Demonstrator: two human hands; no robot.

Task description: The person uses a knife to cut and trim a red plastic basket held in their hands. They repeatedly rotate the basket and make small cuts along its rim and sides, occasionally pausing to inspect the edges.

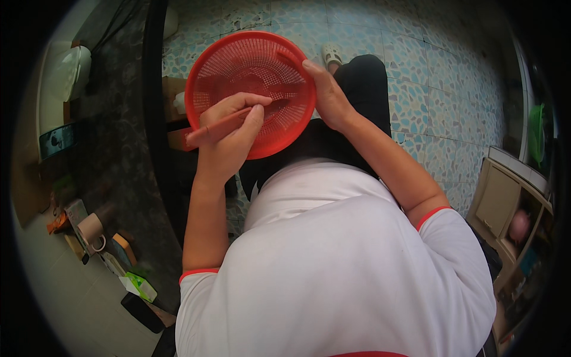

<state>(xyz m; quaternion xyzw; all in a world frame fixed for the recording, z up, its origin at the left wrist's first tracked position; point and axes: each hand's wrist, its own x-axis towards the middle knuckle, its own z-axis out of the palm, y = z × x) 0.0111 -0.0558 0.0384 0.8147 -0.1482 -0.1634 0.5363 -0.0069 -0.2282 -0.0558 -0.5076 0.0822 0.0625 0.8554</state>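
Note:
A round red plastic mesh basket (250,42) is tilted in front of my body, above my lap. My right hand (328,91) grips its right rim, with the thumb along the top edge. Over the basket's near left side, my left hand (232,134) is closed around a slim tool with a reddish handle (218,127). The handle's rear end sticks out past the wrist. The tool's dark front end reaches over the inside of the basket, and its exact kind is hard to tell. My left fingers hide part of the mesh.
A dark table (120,178) runs along the left, carrying a mug (90,227), a sponge (124,250) and a green packet (142,285). A cardboard box (174,96) is beside the basket. Right stands a cabinet (497,196) on the tiled floor (410,102).

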